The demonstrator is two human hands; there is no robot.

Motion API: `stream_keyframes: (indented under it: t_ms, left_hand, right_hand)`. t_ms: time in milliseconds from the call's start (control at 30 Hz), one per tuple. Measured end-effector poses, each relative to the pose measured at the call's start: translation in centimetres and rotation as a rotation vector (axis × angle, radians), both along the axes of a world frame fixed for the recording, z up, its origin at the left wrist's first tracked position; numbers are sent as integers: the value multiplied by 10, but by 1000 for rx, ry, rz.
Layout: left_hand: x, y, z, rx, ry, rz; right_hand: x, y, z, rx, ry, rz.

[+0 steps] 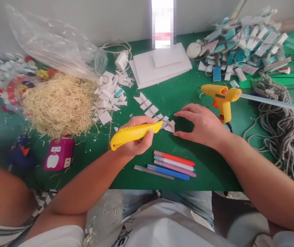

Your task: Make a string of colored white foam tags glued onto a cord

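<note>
My left hand (136, 140) is closed around a yellow utility knife (134, 133), its blade end pointing right at a small white foam piece (171, 126) on the green table (208, 168). My right hand (200, 125) rests on the table just right of that piece, fingers spread and arched, fingertips at its edge. More cut white foam pieces (147, 106) lie in a row behind the knife.
A yellow glue gun (221, 97) stands behind my right hand. Several coloured pens (174, 164) lie near the front edge. Straw pile (59, 104), plastic bag (57, 44), pink device (59, 153), foam slabs (159, 65), scrap heap (244, 41), grey cord (283, 133). Another person's arm (3, 192) at left.
</note>
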State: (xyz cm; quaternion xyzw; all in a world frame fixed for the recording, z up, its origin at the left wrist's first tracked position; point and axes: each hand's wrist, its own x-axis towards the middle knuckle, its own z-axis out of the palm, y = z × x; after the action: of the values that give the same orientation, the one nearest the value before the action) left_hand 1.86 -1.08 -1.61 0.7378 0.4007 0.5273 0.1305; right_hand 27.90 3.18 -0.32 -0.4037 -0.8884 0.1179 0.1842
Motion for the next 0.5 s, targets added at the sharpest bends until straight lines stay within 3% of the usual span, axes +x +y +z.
stream_keyframes:
  t_ms: [167,500]
  left_hand:
    - [6,0,8,90,159,-7]
    - [8,5,10,78,250,-30]
  right_hand:
    - [-4,1,-3,-34,-13,86]
    - [-2,4,-9,-15,56,124]
